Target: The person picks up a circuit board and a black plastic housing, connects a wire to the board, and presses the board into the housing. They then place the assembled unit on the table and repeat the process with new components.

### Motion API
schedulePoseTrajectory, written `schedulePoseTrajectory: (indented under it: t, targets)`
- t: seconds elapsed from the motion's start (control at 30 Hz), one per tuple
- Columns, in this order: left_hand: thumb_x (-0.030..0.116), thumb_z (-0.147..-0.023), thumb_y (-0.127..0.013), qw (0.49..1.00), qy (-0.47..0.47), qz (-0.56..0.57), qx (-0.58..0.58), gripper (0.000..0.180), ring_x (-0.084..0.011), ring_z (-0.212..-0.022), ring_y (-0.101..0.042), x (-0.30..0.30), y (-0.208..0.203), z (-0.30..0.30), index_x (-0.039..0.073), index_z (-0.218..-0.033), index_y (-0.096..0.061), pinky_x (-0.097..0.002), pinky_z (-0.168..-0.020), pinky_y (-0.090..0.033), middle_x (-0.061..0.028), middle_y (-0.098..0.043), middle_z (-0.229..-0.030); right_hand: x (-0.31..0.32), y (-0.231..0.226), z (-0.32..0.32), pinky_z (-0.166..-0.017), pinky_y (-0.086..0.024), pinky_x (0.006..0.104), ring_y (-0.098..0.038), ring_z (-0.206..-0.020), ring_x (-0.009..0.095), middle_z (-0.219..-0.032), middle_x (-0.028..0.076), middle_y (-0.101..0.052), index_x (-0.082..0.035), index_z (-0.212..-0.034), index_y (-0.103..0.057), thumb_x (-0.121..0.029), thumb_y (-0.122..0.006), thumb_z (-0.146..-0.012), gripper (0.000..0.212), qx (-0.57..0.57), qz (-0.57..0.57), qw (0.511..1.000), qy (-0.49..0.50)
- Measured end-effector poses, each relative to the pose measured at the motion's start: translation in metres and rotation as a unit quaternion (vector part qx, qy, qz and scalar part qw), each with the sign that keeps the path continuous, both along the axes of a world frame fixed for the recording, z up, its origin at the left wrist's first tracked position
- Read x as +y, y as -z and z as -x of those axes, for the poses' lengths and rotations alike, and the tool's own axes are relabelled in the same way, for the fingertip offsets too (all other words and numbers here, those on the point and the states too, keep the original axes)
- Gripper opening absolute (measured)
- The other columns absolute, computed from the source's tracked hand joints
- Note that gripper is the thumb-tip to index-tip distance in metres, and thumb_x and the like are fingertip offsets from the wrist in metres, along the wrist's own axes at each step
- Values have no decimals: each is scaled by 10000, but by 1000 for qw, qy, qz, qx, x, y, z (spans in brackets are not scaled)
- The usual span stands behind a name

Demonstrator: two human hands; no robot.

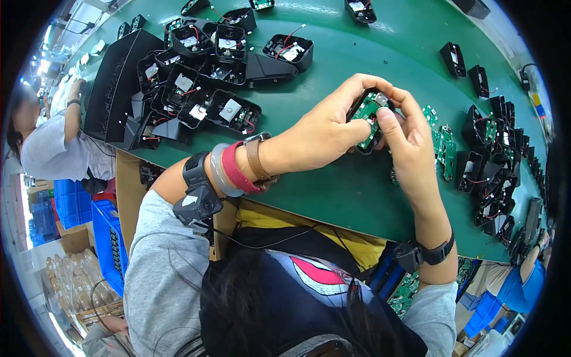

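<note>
Both of my hands are raised over the green table, closed around one small black casing (370,144) with a green circuit board (367,108) in its open side. My left hand (326,126) grips it from the left, fingers curled over the far edge and thumb lying on the board. From the right, my right hand (411,134) wraps the casing, its thumb pressed near a silver connector on the board. The casing's underside and several fingertips are hidden. Just right of my right hand, loose green circuit boards (446,152) lie on the table.
Black casings with red wires and white parts (229,112) are heaped at the left, beside a large black box (110,83). More casings (491,178) crowd the right side. A co-worker (56,140) is at the far left. Blue bins (72,202) stand below the table.
</note>
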State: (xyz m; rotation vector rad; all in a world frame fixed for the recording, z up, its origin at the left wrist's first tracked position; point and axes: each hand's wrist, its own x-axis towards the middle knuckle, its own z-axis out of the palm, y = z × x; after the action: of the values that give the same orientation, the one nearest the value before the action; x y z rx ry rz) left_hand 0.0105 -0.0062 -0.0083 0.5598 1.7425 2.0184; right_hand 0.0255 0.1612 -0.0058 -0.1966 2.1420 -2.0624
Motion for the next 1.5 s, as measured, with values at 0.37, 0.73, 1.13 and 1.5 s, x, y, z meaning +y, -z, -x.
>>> schedulePoseTrajectory:
  t: [0.37, 0.73, 1.13, 1.5]
  targets:
    - [73, -905, -502, 999, -25, -30, 21, 573, -63, -958, -480, -5, -3, 5, 105, -1432, -280, -197, -766, -425, -28, -483, -1138, -12, -6, -4, -886, -459, 285, -534, -1092, 160, -1212, 106, -528, -41, -1378, -306, -76, -552, -909, 530, 30, 21, 999, -31]
    - [170, -784, -710, 938, -130, 178, 266, 429, -116, -812, -598, -21, -64, 49, -39, -1088, -491, -250, -695, -495, -106, -606, -1003, -3, -14, -13, -810, -470, 283, -513, -989, 154, -1157, 109, -477, -43, -1347, -328, -53, -584, -873, 538, 196, -37, 977, 72]
    - [226, -664, -814, 756, 58, 617, 210, 724, -210, -851, -630, -49, -48, 259, 125, -1313, -512, -314, -656, -552, -125, -630, -1086, -1, 0, -5, -723, -480, 320, -547, -846, 208, -1090, 122, -488, -35, -1220, -465, -12, -621, -796, 452, 298, -175, 935, 76]
    - [39, -608, -755, 644, 165, 634, 396, 606, -300, -953, -630, 25, -54, 248, 107, -1195, -616, -377, -836, -506, -146, -656, -1073, -6, 4, -13, -735, -491, 404, -599, -863, 334, -934, 136, -572, -37, -1036, -572, -45, -608, -826, 213, 305, -197, 929, -67]
